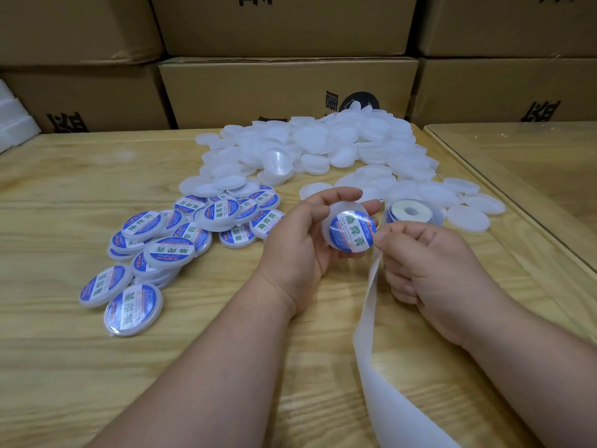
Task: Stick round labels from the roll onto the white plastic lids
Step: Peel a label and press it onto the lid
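White plastic lid (339, 221) held up above the wooden table (226, 350), near the middle of the view, gripped in the left hand (300, 244) with fingers (336, 194) curled over its far rim and thumb on its near side. Round blue and white label (352, 232) with green characters on the face of that lid. Right hand (429, 270) just right of the lid, thumb and forefinger pinched together at the label's right edge, remaining fingers curled; whether touching the label or only beside it, cannot tell. Strip of empty white backing paper (371, 334) hanging from under the right hand, trailing toward the near edge of the table. Label roll (410, 213) lying flat on the table just beyond the right hand. Left of the held lid, a loose pile of labelled lids (155, 250). Beyond the held lid, a large heap of unlabelled white lids (323, 150), reaching back to a wall of stacked cardboard boxes (284, 88). White foam blocks (13, 121) at the far left edge.
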`<action>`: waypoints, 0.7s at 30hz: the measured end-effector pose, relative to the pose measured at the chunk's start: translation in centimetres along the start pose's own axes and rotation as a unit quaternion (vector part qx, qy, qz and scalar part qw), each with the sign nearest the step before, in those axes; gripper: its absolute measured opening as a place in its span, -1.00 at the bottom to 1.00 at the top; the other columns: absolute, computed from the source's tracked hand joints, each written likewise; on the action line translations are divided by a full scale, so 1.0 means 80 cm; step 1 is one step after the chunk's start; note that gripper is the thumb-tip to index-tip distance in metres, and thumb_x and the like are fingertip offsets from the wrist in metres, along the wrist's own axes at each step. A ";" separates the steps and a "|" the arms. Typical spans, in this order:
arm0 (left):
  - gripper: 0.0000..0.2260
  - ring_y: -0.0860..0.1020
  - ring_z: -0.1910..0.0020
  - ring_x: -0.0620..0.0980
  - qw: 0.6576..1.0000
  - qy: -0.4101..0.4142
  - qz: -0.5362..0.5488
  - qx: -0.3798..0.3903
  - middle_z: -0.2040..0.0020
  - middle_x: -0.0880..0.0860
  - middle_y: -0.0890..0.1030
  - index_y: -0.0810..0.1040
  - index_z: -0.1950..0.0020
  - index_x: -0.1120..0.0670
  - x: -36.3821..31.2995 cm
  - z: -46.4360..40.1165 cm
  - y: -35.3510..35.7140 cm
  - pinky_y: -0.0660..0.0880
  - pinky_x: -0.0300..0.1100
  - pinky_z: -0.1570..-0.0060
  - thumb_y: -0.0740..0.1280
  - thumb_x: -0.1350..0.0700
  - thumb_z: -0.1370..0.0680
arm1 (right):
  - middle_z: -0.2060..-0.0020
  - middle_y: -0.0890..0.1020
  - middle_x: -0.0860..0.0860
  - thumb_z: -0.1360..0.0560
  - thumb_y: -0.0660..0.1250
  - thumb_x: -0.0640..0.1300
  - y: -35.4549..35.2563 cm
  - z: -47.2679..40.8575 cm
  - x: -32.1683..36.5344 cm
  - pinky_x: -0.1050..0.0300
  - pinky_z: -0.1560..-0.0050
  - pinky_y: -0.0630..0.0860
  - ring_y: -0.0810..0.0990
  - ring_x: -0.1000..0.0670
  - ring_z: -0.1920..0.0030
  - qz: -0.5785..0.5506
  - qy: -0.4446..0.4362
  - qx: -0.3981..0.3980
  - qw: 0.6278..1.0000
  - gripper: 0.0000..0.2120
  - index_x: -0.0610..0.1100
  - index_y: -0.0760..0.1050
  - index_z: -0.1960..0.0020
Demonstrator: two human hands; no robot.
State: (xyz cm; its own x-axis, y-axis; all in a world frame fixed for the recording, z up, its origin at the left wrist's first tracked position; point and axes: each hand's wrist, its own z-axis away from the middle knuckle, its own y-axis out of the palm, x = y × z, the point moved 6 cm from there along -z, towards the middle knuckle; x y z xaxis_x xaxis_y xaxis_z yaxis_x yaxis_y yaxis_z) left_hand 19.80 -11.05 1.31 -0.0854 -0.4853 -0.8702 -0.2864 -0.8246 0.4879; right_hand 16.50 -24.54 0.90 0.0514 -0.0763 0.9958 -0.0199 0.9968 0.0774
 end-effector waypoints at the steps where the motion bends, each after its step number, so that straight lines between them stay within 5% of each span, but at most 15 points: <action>1: -0.65 0.61 -0.12 0.24 1.000 0.002 -0.004 0.002 -0.19 0.28 0.66 0.56 -0.11 0.14 0.000 0.000 0.000 0.47 0.00 0.06 -0.03 0.21 -0.61 | 0.53 0.25 0.06 -0.43 0.39 -0.07 0.000 0.000 0.000 0.26 0.55 0.12 0.15 0.06 0.54 0.002 -0.001 -0.002 1.000 -0.77 0.01 0.56 0.40; 5: -0.71 0.62 -0.13 0.24 1.000 0.003 -0.012 0.012 -0.17 0.28 0.67 0.55 -0.10 0.14 -0.002 0.001 0.004 0.50 -0.06 0.16 0.11 0.16 -0.49 | 0.53 0.26 0.05 -0.59 0.35 -0.17 -0.001 0.001 -0.001 0.25 0.55 0.11 0.15 0.06 0.54 0.002 -0.004 -0.006 1.000 -0.65 0.01 0.62 0.35; 21: -0.71 0.68 -0.10 0.15 0.999 0.014 -0.011 0.030 -0.10 0.25 0.70 0.63 0.04 0.07 0.002 -0.001 0.004 0.54 -0.12 0.26 0.16 0.23 -0.41 | 0.54 0.27 0.04 -0.61 0.33 -0.17 -0.002 -0.001 -0.002 0.26 0.57 0.12 0.16 0.07 0.55 -0.005 -0.006 -0.020 1.000 -0.70 -0.03 0.68 0.27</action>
State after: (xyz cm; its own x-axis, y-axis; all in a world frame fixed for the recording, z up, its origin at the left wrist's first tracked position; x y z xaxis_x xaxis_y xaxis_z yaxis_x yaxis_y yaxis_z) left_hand 19.80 -11.44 1.35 -0.0510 -0.4753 -0.8784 -0.3445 -0.8171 0.4621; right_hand 16.55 -24.71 0.71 0.0403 -0.0863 0.9955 0.0196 0.9961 0.0856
